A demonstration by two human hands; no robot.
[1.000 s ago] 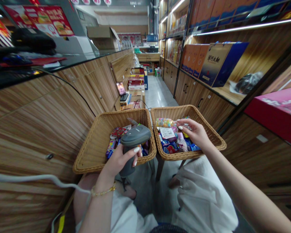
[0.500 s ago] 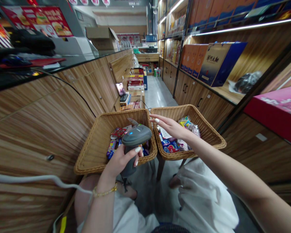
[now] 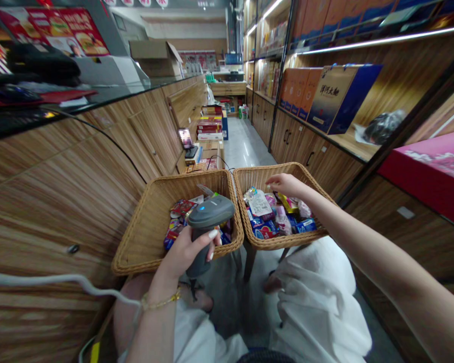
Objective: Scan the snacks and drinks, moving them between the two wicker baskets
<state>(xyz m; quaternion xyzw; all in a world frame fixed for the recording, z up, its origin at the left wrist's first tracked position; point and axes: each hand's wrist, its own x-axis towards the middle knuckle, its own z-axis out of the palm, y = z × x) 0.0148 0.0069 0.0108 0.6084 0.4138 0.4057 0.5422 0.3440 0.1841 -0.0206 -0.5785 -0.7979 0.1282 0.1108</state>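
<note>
My left hand [image 3: 191,249] is wrapped round the handle of a dark grey barcode scanner [image 3: 211,210], held above the near side of the left wicker basket [image 3: 136,227]. Small packaged snacks [image 3: 174,229] lie in that basket, partly hidden by the scanner. Over the far part of the right wicker basket [image 3: 245,174] hovers my right hand [image 3: 286,184], its fingers loosely bent and pointing left, with no object visible in them. Beneath it are a white-labelled packet [image 3: 260,203], a yellow packet [image 3: 288,202], blue packets [image 3: 265,230] and other wrapped sweets.
The baskets stand side by side, the right one on a stool [image 3: 250,262]. A wooden counter [image 3: 98,166] runs along the left, with a phone [image 3: 186,138] and stacked boxes [image 3: 211,128] beyond. Shelves with gift boxes [image 3: 336,98] line the right. A white cable [image 3: 60,280] crosses the lower left.
My right hand has moved right, from the rims between the baskets to above the right basket, uncovering more packets there. My left hand keeps the scanner in nearly the same place.
</note>
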